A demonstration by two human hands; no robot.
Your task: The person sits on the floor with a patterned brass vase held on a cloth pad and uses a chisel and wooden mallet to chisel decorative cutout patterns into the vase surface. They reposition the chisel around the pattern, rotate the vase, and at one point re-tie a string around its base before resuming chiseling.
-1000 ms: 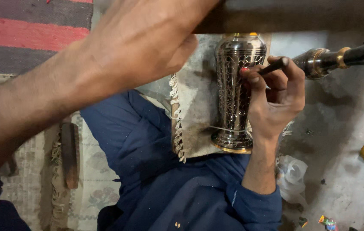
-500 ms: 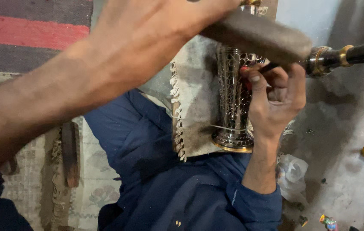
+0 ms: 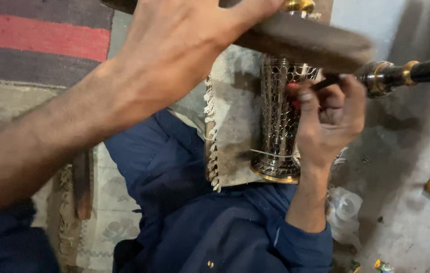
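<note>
Fingers point(image 3: 326, 108) of the right hand point(image 3: 328, 121) curl tight around a thin dark tool point(image 3: 326, 82) pressed to the pierced metal vase point(image 3: 280, 119); the vase stands upright on a fringed cloth point(image 3: 230, 126) over the lap; the left hand point(image 3: 184, 45) grips a blurred, seemingly wooden mallet point(image 3: 300, 43) above it.

Left hand point(image 3: 184, 45): raised above the vase, gripping a dark wooden mallet point(image 3: 306, 40), blurred, perhaps mid-swing.
Right hand point(image 3: 328, 119): fingers closed on a thin dark tool point(image 3: 326, 83), its tip against the pierced metal vase point(image 3: 280, 116).
Beneath vase: fringed cloth point(image 3: 230, 121) over a blue-clad leg point(image 3: 184, 202).
</note>
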